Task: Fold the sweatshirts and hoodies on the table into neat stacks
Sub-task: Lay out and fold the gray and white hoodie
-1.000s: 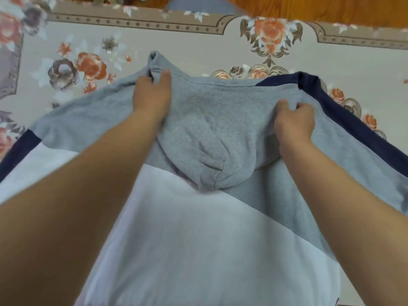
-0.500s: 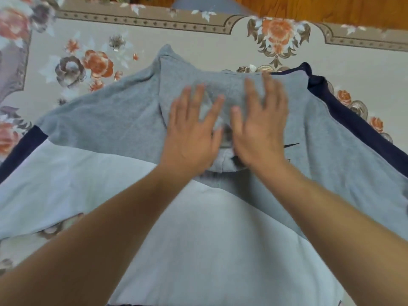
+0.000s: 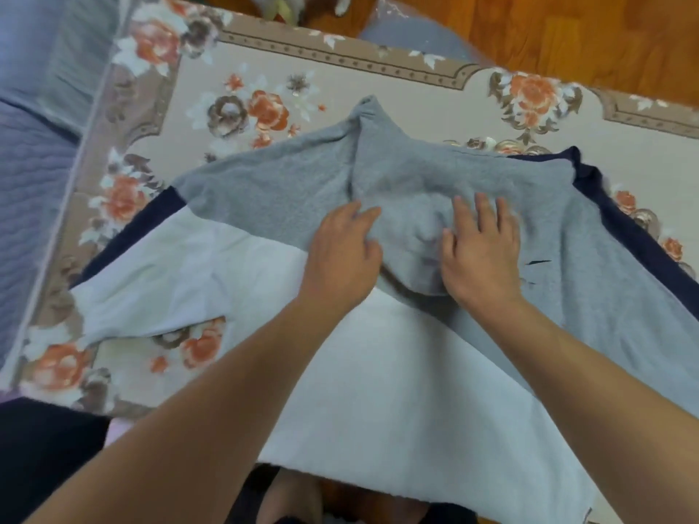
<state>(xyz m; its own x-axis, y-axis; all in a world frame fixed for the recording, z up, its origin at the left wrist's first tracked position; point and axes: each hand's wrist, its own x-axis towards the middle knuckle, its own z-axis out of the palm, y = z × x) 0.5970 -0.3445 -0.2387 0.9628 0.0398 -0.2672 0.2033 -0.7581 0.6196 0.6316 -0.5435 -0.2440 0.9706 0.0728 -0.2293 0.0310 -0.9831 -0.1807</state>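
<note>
Task barely started: one hoodie (image 3: pixel 378 391) lies spread flat, back up, across the tabletop (image 3: pixel 340 81), white hem hanging over the near edge, sleeves unfolded; no stack seen. Hood (image 3: pixel 412 221) is folded down onto the back, mid-tabletop. Left hand (image 3: pixel 342 255) and right hand (image 3: pixel 480 251) lie flat, fingers loose, pressing either side of the hood, gripping nothing. Versus half a second ago, the hands have drawn nearer and apart, uncovering the hood.

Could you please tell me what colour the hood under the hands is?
The hood is heather grey, seen best in the head view.
</note>
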